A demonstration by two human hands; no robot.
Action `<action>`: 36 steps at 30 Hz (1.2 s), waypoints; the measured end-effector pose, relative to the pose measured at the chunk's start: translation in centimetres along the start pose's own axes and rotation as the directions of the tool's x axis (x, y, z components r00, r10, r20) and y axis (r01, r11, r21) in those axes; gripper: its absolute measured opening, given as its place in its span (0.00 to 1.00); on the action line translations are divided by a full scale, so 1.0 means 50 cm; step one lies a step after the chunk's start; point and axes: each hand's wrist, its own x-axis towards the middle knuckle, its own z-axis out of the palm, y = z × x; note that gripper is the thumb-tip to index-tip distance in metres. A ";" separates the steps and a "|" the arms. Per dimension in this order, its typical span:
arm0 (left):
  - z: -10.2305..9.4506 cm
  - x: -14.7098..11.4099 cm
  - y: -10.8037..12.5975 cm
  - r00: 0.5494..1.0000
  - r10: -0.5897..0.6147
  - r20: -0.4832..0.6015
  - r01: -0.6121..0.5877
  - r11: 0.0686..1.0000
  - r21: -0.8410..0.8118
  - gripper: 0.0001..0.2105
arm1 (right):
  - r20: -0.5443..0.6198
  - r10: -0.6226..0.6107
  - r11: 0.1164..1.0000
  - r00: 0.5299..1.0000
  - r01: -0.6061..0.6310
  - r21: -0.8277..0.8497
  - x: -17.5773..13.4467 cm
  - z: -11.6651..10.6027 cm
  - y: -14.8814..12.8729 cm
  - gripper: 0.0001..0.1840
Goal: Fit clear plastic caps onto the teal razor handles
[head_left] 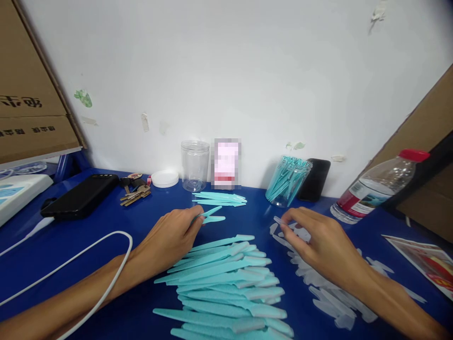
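My left hand (179,231) pinches two teal eyebrow razors (215,218) by their ends, and their other ends point right. My right hand (313,231) holds a small translucent plastic cap (278,220) between thumb and fingertips. Below it lies a scattered heap of similar translucent caps (332,304), partly hidden by the hand and forearm. A large pile of teal eyebrow razors (226,278) lies between my forearms, most with their wider ends to the right. Beyond my left hand, a small row of teal razors (219,199) rests on the blue table (141,293).
Along the wall stand an empty clear jar (195,165), a blurred-out screen (226,163), a jar of teal sticks (288,182) and a dark phone (314,179). A white lid (164,178), keys (136,194) and a black power bank (83,196) lie left; a bottle (378,189) leans right. A white cable (116,274) crosses my left forearm.
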 end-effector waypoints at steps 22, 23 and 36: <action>-0.009 -0.078 0.091 0.986 0.155 -0.062 -0.166 0.940 -0.298 0.16 | 0.000 0.207 0.774 0.978 -0.164 0.612 -0.025 -0.015 -0.131 0.10; -0.009 -0.078 0.091 0.987 0.152 -0.054 -0.161 0.940 -0.300 0.16 | -0.001 0.213 0.765 0.977 -0.166 0.622 -0.026 -0.012 -0.130 0.10; -0.001 -0.085 0.096 0.983 0.169 -0.073 -0.182 0.951 -0.251 0.16 | -0.013 0.288 0.755 0.957 -0.219 0.619 -0.053 0.001 -0.120 0.07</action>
